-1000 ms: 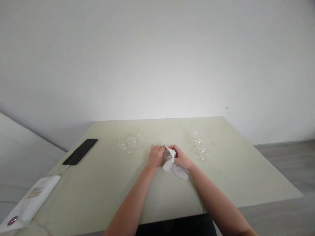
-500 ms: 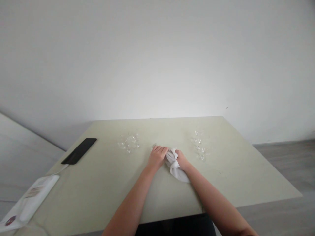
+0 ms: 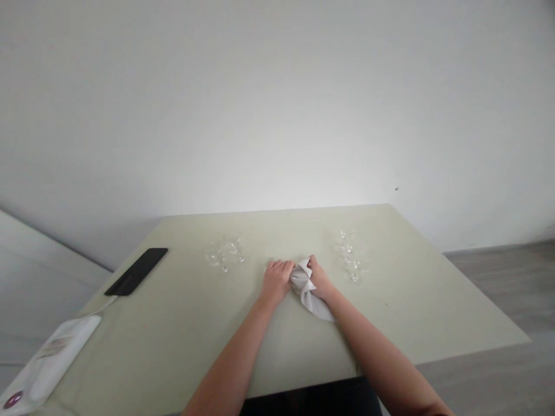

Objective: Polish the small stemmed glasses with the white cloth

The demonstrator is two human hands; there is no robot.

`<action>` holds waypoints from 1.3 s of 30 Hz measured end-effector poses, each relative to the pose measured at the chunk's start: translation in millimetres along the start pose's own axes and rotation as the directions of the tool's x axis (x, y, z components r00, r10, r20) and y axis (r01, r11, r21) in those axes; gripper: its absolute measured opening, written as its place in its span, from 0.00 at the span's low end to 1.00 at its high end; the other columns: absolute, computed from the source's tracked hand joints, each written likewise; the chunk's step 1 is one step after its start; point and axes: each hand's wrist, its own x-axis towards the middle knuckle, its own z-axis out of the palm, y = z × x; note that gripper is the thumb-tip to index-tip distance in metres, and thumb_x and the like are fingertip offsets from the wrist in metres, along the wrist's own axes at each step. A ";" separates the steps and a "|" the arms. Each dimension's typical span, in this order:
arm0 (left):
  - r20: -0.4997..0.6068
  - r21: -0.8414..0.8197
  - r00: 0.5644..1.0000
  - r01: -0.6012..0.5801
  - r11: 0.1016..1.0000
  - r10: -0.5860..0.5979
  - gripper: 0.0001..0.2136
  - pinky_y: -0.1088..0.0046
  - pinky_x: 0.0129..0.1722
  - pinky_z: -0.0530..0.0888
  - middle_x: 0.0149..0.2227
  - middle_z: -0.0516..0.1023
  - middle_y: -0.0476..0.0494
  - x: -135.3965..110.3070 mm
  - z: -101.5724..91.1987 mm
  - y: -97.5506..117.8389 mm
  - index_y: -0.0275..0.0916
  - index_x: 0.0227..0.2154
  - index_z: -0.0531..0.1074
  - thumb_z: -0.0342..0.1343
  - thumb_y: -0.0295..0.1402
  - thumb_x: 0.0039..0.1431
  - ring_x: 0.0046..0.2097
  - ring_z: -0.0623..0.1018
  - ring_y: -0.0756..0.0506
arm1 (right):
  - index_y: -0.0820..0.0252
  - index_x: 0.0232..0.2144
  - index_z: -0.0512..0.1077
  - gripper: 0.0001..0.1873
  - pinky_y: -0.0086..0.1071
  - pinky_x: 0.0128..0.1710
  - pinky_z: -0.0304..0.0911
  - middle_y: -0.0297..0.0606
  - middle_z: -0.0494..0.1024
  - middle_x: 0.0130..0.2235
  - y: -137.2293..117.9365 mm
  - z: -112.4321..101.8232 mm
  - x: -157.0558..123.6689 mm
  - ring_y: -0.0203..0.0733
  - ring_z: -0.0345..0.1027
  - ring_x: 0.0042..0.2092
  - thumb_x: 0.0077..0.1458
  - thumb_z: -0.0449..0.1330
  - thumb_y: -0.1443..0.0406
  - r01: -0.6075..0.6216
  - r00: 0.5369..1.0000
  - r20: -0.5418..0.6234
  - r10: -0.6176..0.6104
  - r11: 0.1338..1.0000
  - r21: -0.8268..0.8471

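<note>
My left hand (image 3: 276,281) is closed around a small clear glass (image 3: 296,279) near the middle of the pale table (image 3: 182,323). My right hand (image 3: 319,279) grips a white cloth (image 3: 313,297) bunched over the glass's right side; the cloth's tail trails toward me along my right forearm. Most of the glass is hidden by my fingers and the cloth.
Several clear stemmed glasses stand in a group at the back left (image 3: 223,254) and another group at the back right (image 3: 350,257). A black phone (image 3: 136,278) lies near the left edge. A white packet (image 3: 52,358) sits at the front left corner. A bare wall rises behind.
The cloth went from loosely spread over the glass to bunched tight between my hands. My right hand turned around the glass while my left hand stayed in its grip.
</note>
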 end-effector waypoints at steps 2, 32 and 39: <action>-0.004 -0.019 1.000 0.018 1.000 -0.018 0.09 0.64 0.42 0.65 0.35 0.76 0.44 0.6 1.1 1.2 0.40 0.38 0.69 0.51 0.23 0.56 0.41 0.74 0.43 | 0.56 0.31 0.60 0.14 0.29 0.28 0.57 0.32 0.71 0.27 0.4 -1.3 0.4 0.39 0.63 0.28 0.44 0.61 0.60 0.009 1.000 0.017 -0.009 1.000 -0.005; -0.017 -0.026 1.000 -0.002 1.000 0.002 0.12 0.64 0.42 0.64 0.35 0.77 0.43 0.3 0.0 6.3 0.40 0.39 0.68 0.52 0.21 0.52 0.41 0.74 0.40 | 0.60 0.18 0.66 0.15 0.29 0.30 0.58 0.36 0.70 0.22 6.5 -8.0 6.3 0.39 0.62 0.27 0.52 0.56 0.59 0.219 0.951 0.239 -0.196 0.973 -0.072; -0.022 -0.039 1.000 -0.012 0.999 0.011 0.12 0.64 0.41 0.65 0.34 0.77 0.42 0.0 4.1 0.8 0.39 0.40 0.69 0.51 0.22 0.53 0.40 0.75 0.40 | 0.61 0.21 0.68 0.09 0.30 0.33 0.59 0.35 0.71 0.25 1.8 -9.8 7.1 0.39 0.63 0.30 0.49 0.57 0.63 0.166 0.951 0.255 -0.178 0.984 0.067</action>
